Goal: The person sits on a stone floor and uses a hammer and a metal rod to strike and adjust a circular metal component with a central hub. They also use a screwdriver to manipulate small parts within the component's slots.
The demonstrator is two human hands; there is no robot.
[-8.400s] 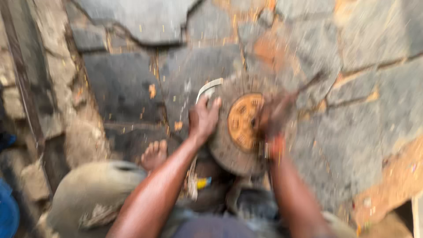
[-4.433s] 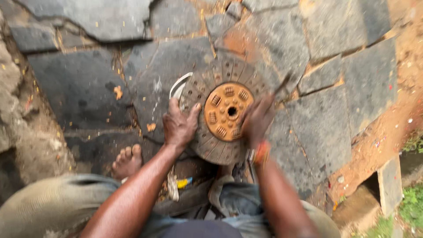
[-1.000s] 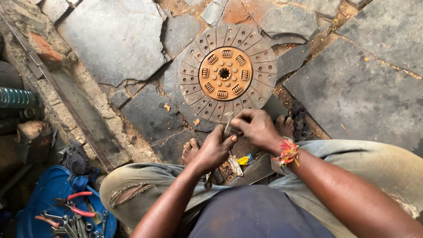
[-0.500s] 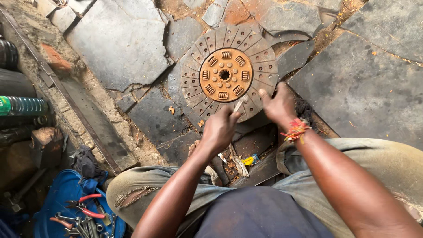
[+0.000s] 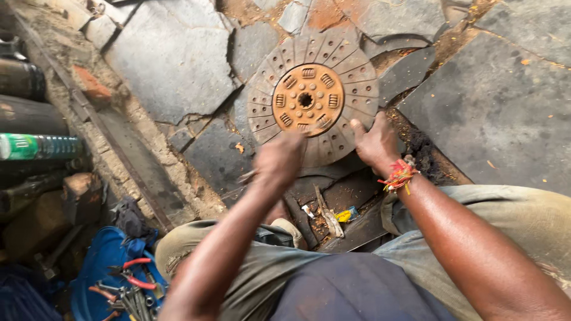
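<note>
A round clutch disc [image 5: 357, 65] with a rusty orange hub [image 5: 308, 100] lies flat on the cracked stone floor [image 5: 172, 59] in front of me. My right hand [image 5: 376, 144], with a red and yellow thread at the wrist, grips the disc's near right rim, thumb on top. My left hand [image 5: 279, 160] is blurred by motion, hovering over the disc's near edge. It is closed around a thin metal tool [image 5: 247, 176] that sticks out to the left. My knees in khaki trousers fill the bottom of the view.
At the left lie dark cylinders [image 5: 24, 77] and a green-labelled bottle [image 5: 41, 147]. A blue bag [image 5: 101, 261] with red-handled pliers [image 5: 134, 274] sits at the lower left. A metal rail [image 5: 113, 139] runs diagonally. Small scraps and a yellow piece [image 5: 345, 214] lie between my legs.
My left hand has swung lower and left over the disc's near edge and is now blurred. My right hand stays on the rim. The view has shifted slightly.
</note>
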